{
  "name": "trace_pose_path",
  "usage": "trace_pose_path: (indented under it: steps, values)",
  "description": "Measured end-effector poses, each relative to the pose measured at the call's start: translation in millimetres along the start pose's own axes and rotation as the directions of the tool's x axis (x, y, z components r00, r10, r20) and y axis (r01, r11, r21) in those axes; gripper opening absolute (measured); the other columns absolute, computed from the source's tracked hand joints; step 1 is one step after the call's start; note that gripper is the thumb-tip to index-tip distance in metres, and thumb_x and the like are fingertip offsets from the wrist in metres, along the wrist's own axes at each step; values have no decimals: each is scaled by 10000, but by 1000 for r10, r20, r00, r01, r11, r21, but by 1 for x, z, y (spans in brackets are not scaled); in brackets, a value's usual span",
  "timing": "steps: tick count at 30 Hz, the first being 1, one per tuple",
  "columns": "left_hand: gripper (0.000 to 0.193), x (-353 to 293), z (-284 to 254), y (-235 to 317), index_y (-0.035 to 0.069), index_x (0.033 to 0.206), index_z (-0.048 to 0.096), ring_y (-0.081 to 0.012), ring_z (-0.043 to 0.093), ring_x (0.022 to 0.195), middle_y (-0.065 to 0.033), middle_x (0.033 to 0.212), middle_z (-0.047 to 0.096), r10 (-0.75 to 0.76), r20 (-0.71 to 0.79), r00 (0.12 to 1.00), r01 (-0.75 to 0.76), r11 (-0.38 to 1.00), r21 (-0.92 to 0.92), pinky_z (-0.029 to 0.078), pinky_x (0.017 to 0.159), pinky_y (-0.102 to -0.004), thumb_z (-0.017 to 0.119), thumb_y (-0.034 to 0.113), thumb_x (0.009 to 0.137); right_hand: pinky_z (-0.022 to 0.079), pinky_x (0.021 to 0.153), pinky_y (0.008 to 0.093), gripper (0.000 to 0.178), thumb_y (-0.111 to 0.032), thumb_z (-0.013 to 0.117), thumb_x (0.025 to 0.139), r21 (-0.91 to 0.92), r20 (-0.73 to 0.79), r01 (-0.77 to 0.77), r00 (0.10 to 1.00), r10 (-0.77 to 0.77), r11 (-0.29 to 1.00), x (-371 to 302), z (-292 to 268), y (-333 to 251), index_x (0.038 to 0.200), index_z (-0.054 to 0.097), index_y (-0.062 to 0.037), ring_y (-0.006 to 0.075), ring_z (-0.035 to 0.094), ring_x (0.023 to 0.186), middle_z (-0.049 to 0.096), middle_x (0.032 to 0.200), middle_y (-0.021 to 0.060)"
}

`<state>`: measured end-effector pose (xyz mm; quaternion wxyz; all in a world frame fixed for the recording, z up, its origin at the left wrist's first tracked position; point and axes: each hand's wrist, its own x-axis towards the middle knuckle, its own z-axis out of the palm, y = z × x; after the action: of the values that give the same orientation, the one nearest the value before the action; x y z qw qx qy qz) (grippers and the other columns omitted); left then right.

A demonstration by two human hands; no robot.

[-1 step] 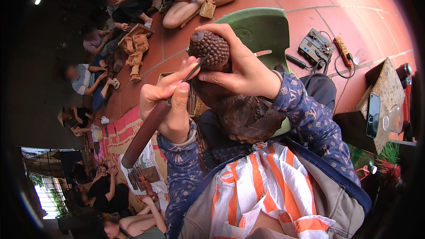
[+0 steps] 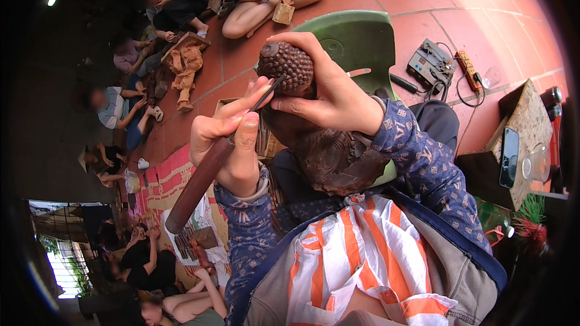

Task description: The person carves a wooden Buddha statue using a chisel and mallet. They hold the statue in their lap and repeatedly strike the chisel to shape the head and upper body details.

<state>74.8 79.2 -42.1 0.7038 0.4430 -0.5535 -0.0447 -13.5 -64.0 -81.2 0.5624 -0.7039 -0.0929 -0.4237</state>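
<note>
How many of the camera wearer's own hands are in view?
2: the left hand grips the tool; the right hand holds the knobbed carving. Neither hand is hidden.

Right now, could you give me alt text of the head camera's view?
Left fingers hold a brown-handled tool to the knobbly top of a dark carving, which the right fingers grip; other people sit toward the left.
</note>
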Motion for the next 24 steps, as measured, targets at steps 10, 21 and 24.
trace_pose_path:
  steps: [10, 21, 24]
  values:
    - [179, 18, 4, 31, 21, 897, 417, -381, 644, 1051, -345, 1008, 643, -74, 128, 989, 36, 959, 280, 427, 1015, -538, 570, -71, 886, 426, 909, 411, 675, -195, 778, 744, -45, -85, 41, 995, -45, 998, 0, 3, 6, 1302, 414, -80, 363, 575, 1044, 591, 1137, 146]
    - [157, 20, 0, 33, 12, 889, 422, -412, 643, 1032, -350, 997, 641, -161, 82, 983, 155, 985, 78, 427, 1012, -547, 560, -60, 872, 423, 952, 342, 705, -77, 757, 776, 6, -11, 7, 1000, -7, 1000, 2, 0, -1, 1356, 357, -46, 227, 536, 1102, 537, 1177, 110]
    - [155, 21, 4, 32, 5, 885, 410, -418, 630, 1049, -351, 1012, 632, -191, 39, 981, 188, 980, 61, 445, 1005, -515, 561, -29, 884, 420, 975, 307, 723, -25, 752, 794, 4, 19, -33, 999, 33, 999, 0, -2, -2, 1382, 331, -34, 155, 514, 1138, 514, 1202, 88]
